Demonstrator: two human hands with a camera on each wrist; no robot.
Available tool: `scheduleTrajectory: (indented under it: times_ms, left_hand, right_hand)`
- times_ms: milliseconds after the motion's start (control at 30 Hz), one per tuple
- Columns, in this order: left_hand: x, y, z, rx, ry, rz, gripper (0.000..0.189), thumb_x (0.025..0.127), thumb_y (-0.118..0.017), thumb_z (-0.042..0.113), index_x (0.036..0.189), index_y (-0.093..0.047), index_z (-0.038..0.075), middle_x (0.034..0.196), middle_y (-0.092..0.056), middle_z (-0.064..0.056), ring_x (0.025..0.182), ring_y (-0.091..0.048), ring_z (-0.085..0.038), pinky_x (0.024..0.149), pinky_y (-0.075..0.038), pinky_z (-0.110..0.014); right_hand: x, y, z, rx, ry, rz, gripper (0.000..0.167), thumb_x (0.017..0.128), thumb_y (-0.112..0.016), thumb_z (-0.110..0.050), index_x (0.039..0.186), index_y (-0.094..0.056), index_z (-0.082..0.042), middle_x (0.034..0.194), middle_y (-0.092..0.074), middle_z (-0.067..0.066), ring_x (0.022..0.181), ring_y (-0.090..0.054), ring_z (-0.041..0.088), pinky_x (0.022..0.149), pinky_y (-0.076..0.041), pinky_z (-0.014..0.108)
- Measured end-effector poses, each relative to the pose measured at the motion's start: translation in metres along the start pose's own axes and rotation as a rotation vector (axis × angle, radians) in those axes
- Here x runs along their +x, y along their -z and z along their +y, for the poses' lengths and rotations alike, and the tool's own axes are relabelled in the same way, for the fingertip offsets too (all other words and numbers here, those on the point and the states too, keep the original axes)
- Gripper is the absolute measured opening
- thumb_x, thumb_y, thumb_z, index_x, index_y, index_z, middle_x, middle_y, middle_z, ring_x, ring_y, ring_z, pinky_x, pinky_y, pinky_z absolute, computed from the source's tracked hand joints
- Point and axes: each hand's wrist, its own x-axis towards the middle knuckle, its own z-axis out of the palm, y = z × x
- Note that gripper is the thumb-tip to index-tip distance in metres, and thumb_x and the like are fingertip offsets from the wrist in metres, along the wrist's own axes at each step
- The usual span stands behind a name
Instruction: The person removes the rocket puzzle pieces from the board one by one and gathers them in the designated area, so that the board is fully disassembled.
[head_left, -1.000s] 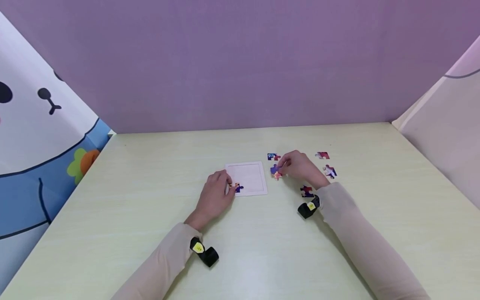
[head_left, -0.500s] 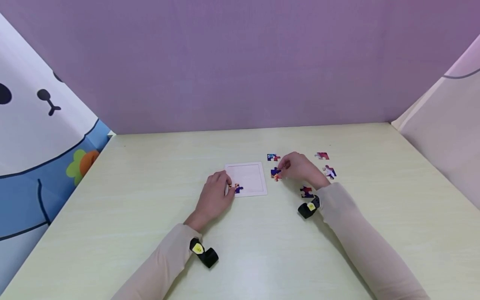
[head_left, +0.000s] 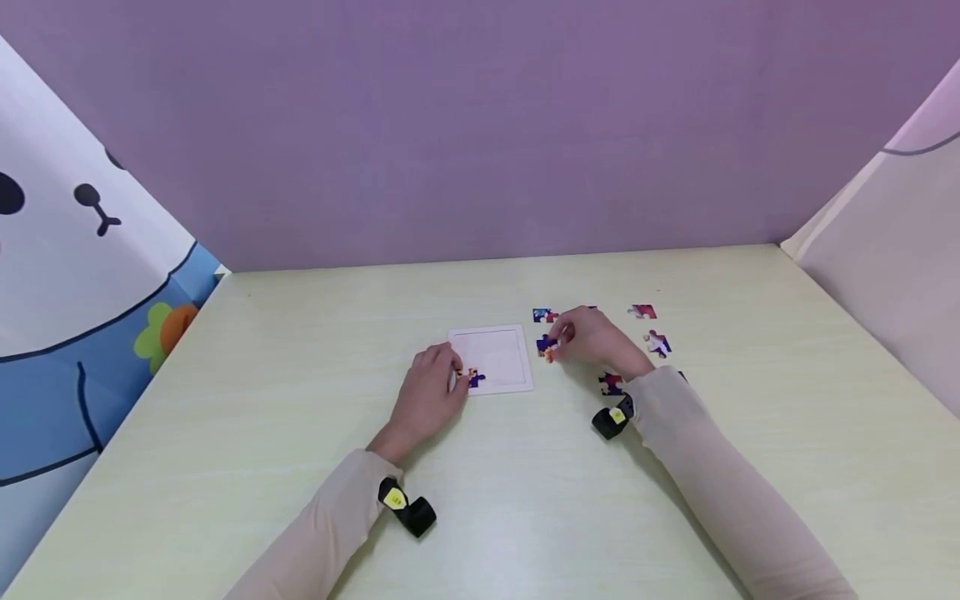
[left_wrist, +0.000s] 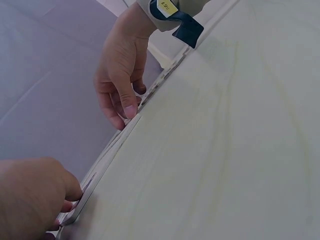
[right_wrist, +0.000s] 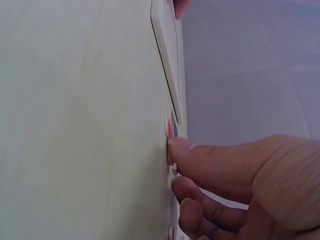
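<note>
A square white puzzle tray (head_left: 498, 346) lies on the table in the head view, with a colourful jigsaw piece (head_left: 477, 378) in its lower left corner. My left hand (head_left: 431, 386) grips the tray's left edge, thumb beside that piece; the left wrist view shows the tray edge (left_wrist: 102, 172) running out from under the fingers. Just right of the tray, my right hand (head_left: 591, 337) pinches a purple and orange jigsaw piece (head_left: 543, 343). In the right wrist view the thumb is on this piece (right_wrist: 170, 128), low over the table, partly covering it.
Around the right hand lie several loose jigsaw pieces: a blue and red one (head_left: 543, 315), a red one (head_left: 643, 312), a white and purple one (head_left: 657, 342) and a dark red one (head_left: 611, 383). A purple wall (head_left: 480, 133) closes off the table's back.
My right hand has shifted slightly left toward the tray, bringing the pinched jigsaw piece with it. The left hand stays at the tray edge.
</note>
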Motion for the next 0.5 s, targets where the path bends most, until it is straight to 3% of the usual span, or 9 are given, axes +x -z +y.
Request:
scheduleTrajectory:
  times_ms: [367, 500]
  left_hand:
    - [-0.0001, -0.0008, -0.0018, -0.004, 0.005, -0.001, 0.010, 0.091, -0.057, 0.017, 0.093, -0.053, 0.008, 0.116, -0.056, -0.015, 0.112, -0.049, -0.034, 0.094, -0.041, -0.045]
    - [-0.0005, -0.0004, -0.0027, -0.019, 0.004, -0.003, 0.008, 0.091, -0.056, 0.014, 0.095, -0.054, 0.007, 0.121, -0.055, -0.017, 0.116, -0.048, -0.036, 0.099, -0.040, -0.047]
  right_hand:
    - [0.0006, -0.0009, -0.0027, -0.022, -0.003, -0.004, 0.023, 0.082, -0.071, -0.006, 0.104, -0.066, -0.004, 0.091, -0.059, 0.009, 0.077, -0.050, 0.019, 0.065, -0.041, 0.026]
    - [-0.0010, -0.0015, -0.0056, -0.017, 0.026, -0.005, 0.022, 0.083, -0.070, -0.005, 0.105, -0.065, -0.004, 0.091, -0.060, 0.009, 0.076, -0.051, 0.019, 0.065, -0.042, 0.026]
